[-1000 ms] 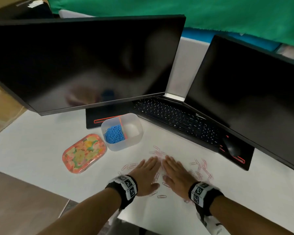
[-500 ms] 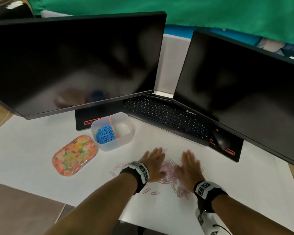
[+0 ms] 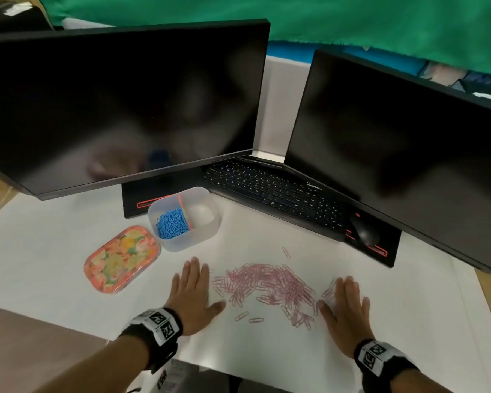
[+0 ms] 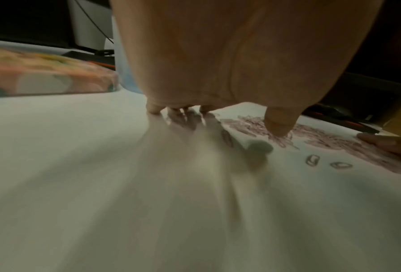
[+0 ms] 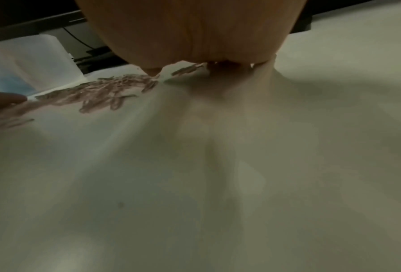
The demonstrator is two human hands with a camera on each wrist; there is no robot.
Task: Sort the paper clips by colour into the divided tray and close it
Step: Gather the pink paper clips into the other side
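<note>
Half a second ago the two hands lay close together over the pink clips [image 3: 270, 283]; now they are well apart, one on each side of the pile. The left hand [image 3: 194, 296] and the right hand [image 3: 345, 303] both lie flat on the table [image 3: 267, 358] with fingers straight and spread, holding nothing. It seems the person gathers the pink clips for one scoop. The blue clips [image 3: 172, 224] already fill the left compartment of the tray [image 3: 207, 242]; the right compartment looks empty. The lid [image 3: 122, 258] lies beside the tray, so closing is not yet done. Both wrist views are blurred and dim, and the palms hide most of the fingers there.
</note>
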